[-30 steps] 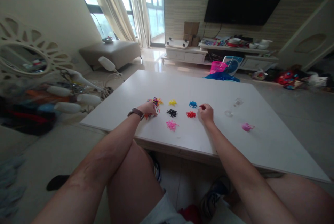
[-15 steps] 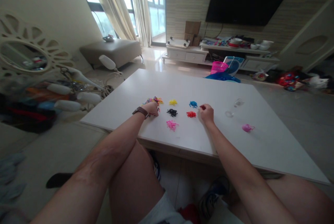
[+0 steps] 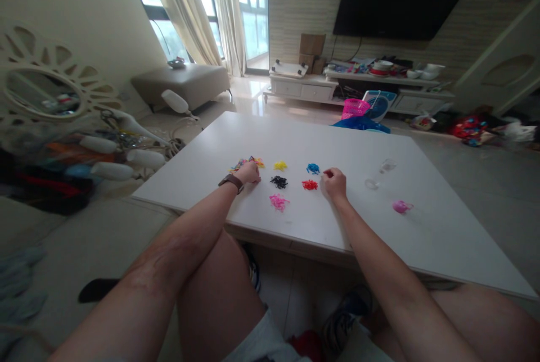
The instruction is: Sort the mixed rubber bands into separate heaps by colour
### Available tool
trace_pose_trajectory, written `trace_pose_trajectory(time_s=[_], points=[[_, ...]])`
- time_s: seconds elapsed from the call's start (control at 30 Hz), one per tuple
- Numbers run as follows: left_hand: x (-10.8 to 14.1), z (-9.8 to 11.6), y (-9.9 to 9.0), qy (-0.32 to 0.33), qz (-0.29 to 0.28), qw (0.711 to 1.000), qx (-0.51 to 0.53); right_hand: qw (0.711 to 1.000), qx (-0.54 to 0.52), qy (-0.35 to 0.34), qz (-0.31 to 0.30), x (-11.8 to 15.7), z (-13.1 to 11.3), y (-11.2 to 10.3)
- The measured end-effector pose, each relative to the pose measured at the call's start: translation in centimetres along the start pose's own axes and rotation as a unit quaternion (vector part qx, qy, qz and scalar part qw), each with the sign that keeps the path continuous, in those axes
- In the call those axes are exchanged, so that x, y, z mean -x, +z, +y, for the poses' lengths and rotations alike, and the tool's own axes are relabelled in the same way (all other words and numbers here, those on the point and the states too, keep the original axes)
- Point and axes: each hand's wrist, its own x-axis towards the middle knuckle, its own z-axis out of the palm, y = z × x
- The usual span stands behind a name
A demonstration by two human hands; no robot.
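My left hand (image 3: pixel 250 172), with a watch (image 3: pixel 232 181) on its wrist, is closed at the near right side of a mixed-colour pile of small rubber bands (image 3: pixel 239 165), partly covering it. What its fingers hold, if anything, is hidden. On the table's right half my right hand (image 3: pixel 336 183) rests with fingers curled together, just right of a blue pile (image 3: pixel 313 168) and a red pile (image 3: pixel 309 185). Whether anything sits in that pinch is too small to tell. Between the hands lie a yellow pile (image 3: pixel 280 165), a black pile (image 3: pixel 279 182) and a pink pile (image 3: pixel 278 202).
The piles lie on a white table (image 3: pixel 363 238). Toward its right are a clear container (image 3: pixel 387 166), a clear ring-shaped piece (image 3: pixel 372 184) and a pink object (image 3: pixel 401 206). Beyond the far edge stand a pink basket (image 3: pixel 355 108) and something blue (image 3: pixel 363 124). A lamp-like stand (image 3: pixel 145 158) is at left.
My left hand has shifted slightly right and away from me beside the mixed pile. The right hand and the single-colour piles look unchanged.
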Motion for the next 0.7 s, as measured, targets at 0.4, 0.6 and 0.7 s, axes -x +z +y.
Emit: trace_pose_trajectory(time_s=[0.4,0.6,0.7], points=[[0.0,0.3,0.1,-0.025,0.023,0.998,-0.056,1.000,-0.004,0.006,0.002,0.1,-0.1,0.0],[-0.3,-1.5,-1.0,-0.019,0.031,0.999,-0.028,1.000,-0.005,0.002,0.003,0.1,0.1,0.1],[-0.5,-2.3,-0.8,0.006,0.016,0.998,0.055,1.000,-0.002,0.002,-0.001,0.0,0.2,0.2]])
